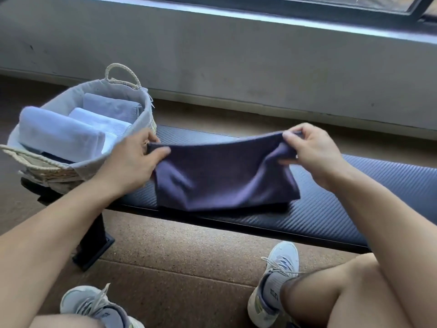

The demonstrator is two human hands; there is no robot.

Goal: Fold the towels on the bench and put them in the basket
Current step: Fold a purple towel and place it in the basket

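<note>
Both hands clamped on the same piece. My left hand (132, 159) pinches the left top corner of the dark purple towel (222, 171), thumb on the front face, fingers behind. My right hand (312, 152) pinches the right top corner, fingers curled over the hem. Neither hand is free.

Towel's top edge runs hand to hand, roughly along the bench's (343, 209) length. That is its long axis right now. It sags between the grips and hangs down, bottom edge touching the pad near the bench's front edge, about mid-bench. Looks already doubled at least once: thick lower edge, soft bulges, no clean creases. Blurred a bit, so I can't count layers.

Key relation: the basket (146, 114) sits on the bench's left end, just beside my left hand, the rim near its knuckles. Right hand is well apart from it. So my guess is another fold brings right corner over to left, then the left hand is nearer for the drop.

Basket already has three light folded towels (59, 133) lying side by side, plus something dark under the nearest one. Free space looks tight; the purple one probably goes on top or into the near-right gap.

No other loose towels visible on the bench.
</note>
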